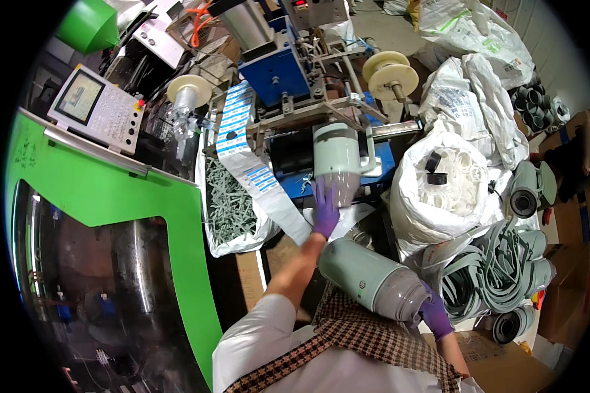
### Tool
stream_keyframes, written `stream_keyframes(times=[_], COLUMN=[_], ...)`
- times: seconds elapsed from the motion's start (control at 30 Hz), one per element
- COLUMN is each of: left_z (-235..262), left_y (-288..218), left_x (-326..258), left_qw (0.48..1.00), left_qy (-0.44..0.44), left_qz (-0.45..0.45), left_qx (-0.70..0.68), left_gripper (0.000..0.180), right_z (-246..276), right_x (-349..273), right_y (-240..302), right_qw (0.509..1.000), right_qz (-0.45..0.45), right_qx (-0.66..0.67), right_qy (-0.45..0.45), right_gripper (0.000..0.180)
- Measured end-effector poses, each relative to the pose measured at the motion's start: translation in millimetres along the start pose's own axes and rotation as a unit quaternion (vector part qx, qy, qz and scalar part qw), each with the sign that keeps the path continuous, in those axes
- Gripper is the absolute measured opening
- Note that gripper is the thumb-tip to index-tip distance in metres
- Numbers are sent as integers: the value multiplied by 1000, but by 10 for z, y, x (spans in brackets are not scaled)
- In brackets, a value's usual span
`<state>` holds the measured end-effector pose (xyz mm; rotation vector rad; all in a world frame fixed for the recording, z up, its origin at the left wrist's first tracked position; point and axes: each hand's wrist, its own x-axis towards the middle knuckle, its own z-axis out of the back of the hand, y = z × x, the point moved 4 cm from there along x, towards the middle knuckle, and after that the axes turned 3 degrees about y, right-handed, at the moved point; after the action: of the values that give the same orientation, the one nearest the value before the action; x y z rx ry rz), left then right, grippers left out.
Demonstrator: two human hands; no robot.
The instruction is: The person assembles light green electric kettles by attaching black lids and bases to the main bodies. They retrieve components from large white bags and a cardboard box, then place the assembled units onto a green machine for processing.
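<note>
— Smooth mint-green jug (339,157) on the machine (288,72), at twelve o'clock: your left hand (325,211)?

— Your purple-gloved fingers lie flat against its base, unclosed. Your right hand (435,316) clasps another jug (367,278) at five o'clock.

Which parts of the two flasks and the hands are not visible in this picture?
Head view:
- Upright flask: base hidden behind left hand.
- Lying flask: clear end partly covered by right hand.
- Right hand's fingers: mostly hidden under that flask.
- Flask emblem: too small to make out.
</note>
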<state>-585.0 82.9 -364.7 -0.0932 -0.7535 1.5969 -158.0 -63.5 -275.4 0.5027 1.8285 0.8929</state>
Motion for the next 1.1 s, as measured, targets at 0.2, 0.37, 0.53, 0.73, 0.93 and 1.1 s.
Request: stream_keyframes(times=[0.2, 0.37, 0.53, 0.73, 0.93, 1.1], left_z=[-218, 195, 694, 1399, 1494, 2070], left_y=[92, -383, -1556, -2753, -2840, -2466], left_x=[1176, 1468, 727, -363, -1038, -71], left_qw=[993, 933, 840, 688, 695, 879], left_qy=[64, 121, 391, 524, 507, 355], left_qz=[-29, -135, -1, -87, 58, -50], left_qx=[91, 312, -376, -494, -507, -313], left_gripper=[78, 63, 52, 69, 77, 43], right_z=[156, 575, 1122, 1030, 252, -43], right_x=[-146, -164, -224, -349, -406, -253], right_y=[418, 980, 1857, 2963, 3352, 3051], right_qw=[999, 979, 923, 978, 779, 616], right_qz=[-3, 82, 201, 196, 546, 596], right_qx=[43, -186, -329, 5, -301, -481], right_qy=[-16, -17, 8, -72, -66, -188], right_gripper=[56, 36, 34, 44, 35, 34])
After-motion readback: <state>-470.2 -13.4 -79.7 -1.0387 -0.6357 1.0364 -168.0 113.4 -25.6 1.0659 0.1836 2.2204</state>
